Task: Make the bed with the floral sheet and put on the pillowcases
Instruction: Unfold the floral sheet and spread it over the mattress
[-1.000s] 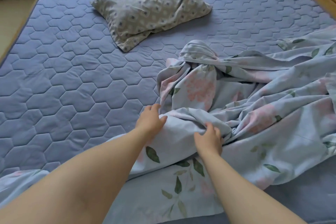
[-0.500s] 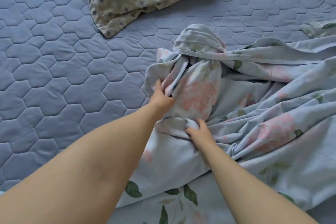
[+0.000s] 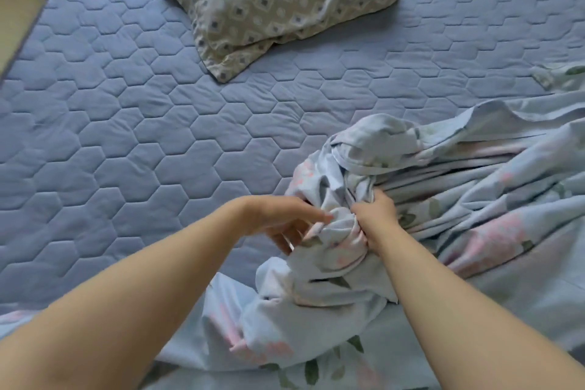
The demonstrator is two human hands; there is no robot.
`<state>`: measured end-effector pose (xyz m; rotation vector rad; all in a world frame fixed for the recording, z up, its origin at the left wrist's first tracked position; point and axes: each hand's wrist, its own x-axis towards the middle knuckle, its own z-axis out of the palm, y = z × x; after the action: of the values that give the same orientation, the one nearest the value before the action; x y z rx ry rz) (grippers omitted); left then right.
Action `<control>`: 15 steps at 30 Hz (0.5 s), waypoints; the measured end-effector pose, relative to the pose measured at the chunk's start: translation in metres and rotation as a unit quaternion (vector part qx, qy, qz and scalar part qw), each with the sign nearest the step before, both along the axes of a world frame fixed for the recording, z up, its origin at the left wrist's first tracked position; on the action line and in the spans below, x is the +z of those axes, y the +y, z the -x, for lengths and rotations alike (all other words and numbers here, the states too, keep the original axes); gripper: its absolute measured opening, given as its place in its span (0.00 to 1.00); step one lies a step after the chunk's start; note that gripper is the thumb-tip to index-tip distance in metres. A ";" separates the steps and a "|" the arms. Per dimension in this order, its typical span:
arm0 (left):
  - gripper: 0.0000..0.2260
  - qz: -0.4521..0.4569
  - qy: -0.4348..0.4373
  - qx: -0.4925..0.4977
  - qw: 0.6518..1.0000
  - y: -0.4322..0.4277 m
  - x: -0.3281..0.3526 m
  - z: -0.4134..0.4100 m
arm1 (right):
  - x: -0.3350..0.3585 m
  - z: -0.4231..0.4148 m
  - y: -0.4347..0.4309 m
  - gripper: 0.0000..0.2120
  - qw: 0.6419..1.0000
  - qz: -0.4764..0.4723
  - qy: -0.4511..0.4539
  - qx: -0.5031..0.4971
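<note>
While both bare forearms stretch forward and converge over the bed, the blue quilted mattress pad (image 3: pixel 126 142) lies uncovered beyond and to the left of the hands. The floral sheet (image 3: pixel 474 199) is heaped in folds under the hands and trails off to their right and back towards the person. A patterned beige pillow (image 3: pixel 272 6) lies well beyond the hands, apart from the sheet. The left hand (image 3: pixel 278 218) is turned palm inward, its fingers spread and mostly straight, with their tips touching the bunched cloth. Just beside it, the right hand (image 3: pixel 375 215) has its fingers curled tightly round a twisted wad of the sheet.
</note>
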<state>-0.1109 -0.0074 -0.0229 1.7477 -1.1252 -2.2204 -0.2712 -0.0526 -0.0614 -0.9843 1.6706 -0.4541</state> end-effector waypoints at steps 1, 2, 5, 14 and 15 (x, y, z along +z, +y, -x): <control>0.13 0.042 -0.067 0.054 0.995 -0.003 0.005 -0.007 | 0.002 -0.002 0.010 0.16 0.999 -0.015 0.007 0.042; 0.14 0.120 -0.162 0.130 0.971 -0.007 0.009 -0.013 | 0.008 -0.005 0.020 0.12 0.995 -0.029 0.014 0.090; 0.27 0.332 -0.340 0.172 0.863 -0.012 0.020 -0.012 | 0.024 -0.013 0.050 0.02 0.951 -0.087 0.044 0.293; 0.20 0.167 -0.376 -0.213 0.886 0.045 -0.029 0.024 | 0.025 -0.009 0.111 0.07 0.852 -0.363 -0.011 0.377; 0.15 0.178 -0.374 -0.198 0.888 0.049 -0.028 0.023 | 0.020 -0.004 0.107 0.06 0.900 -0.333 -0.018 0.282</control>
<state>-0.1339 0.0414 -0.0506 2.4142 -2.0340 -1.3006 -0.2673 0.0542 -0.0415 -0.8645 1.2734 0.4638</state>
